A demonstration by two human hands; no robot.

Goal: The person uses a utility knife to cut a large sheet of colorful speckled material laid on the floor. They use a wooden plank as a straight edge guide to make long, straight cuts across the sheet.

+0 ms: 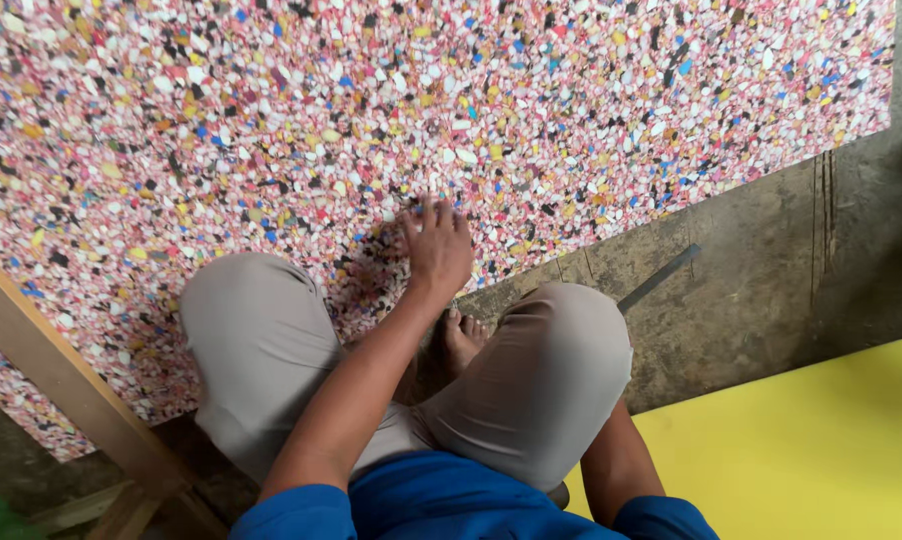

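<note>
My left hand (437, 245) reaches out between my knees and rests palm down on a large foam sheet (271, 120) speckled in pink, white, yellow, blue and black. Its fingers are bent, with the tips pressing on the sheet near its front edge, and I see nothing held in it. My right forearm (616, 460) drops behind my right knee, and its hand is hidden. I am squatting, and a bare foot (463, 338) shows between my grey trouser legs.
A wooden beam (61, 380) runs diagonally over the sheet at the left. The dark concrete floor (771, 290) lies to the right, with a thin metal strip (659, 277) on it. A yellow sheet (811, 450) covers the lower right corner.
</note>
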